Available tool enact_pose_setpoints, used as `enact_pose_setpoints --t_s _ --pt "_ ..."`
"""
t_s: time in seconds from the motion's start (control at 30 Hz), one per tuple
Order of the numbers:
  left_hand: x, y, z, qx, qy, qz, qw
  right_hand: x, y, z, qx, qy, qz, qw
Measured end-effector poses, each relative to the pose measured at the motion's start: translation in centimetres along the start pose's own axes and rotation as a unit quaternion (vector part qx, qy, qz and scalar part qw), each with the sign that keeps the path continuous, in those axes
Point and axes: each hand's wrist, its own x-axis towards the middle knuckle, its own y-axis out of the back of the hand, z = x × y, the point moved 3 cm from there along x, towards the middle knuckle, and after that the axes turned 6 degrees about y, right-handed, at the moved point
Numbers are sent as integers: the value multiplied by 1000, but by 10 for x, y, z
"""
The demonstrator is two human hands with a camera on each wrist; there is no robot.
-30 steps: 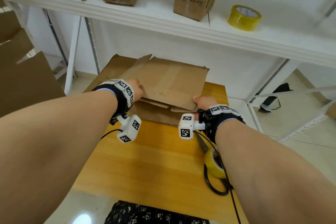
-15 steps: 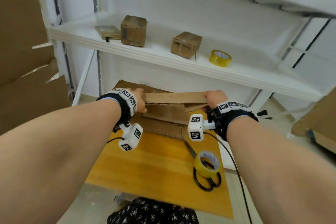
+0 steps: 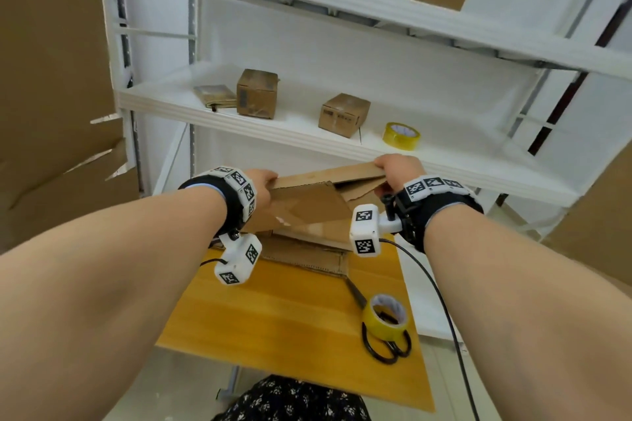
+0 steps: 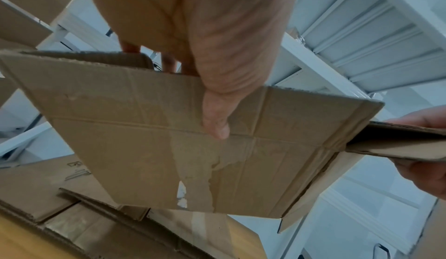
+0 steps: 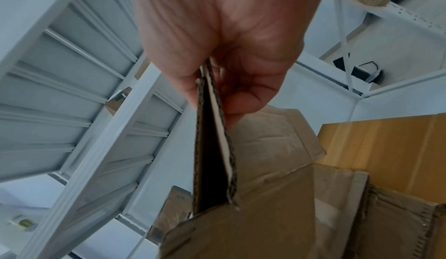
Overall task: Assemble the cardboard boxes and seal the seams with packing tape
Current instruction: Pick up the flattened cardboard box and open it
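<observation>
A flattened brown cardboard box (image 3: 307, 205) hangs in the air above the wooden table (image 3: 290, 314), held between both hands. My left hand (image 3: 263, 181) grips its left edge, thumb on the near face (image 4: 214, 118) and fingers behind. My right hand (image 3: 398, 169) pinches the upper right flap (image 5: 212, 139), which stands edge-on in the right wrist view. The box (image 4: 183, 145) shows old tape marks and is opening slightly at the right. A yellow packing tape roll (image 3: 386, 316) lies on the table's right side.
More flat cardboard (image 3: 304, 256) is stacked at the table's far end. Black-handled scissors (image 3: 386, 349) lie under the tape roll. A white shelf (image 3: 273, 126) behind holds small sealed boxes (image 3: 343, 114) and a second tape roll (image 3: 400, 136). Large cardboard sheets (image 3: 51, 113) stand at left.
Both hands have lifted the top flattened box off the stack and tilted it upright. The head view has swung upward toward the shelves.
</observation>
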Motion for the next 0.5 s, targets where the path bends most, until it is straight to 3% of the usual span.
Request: enact_pose_setpoints --t_s 0.23,0.4,0.5 --pt "-8 1 2 -3 -15 42 999 -2 -12 -15 154 -36 57 986" --pt "-10 20 -4 -39 39 151 987 -15 -15 -18 147 14 -12 989" --pt "-10 27 -6 -23 47 200 978 -11 -14 -18 157 -5 -24 987"
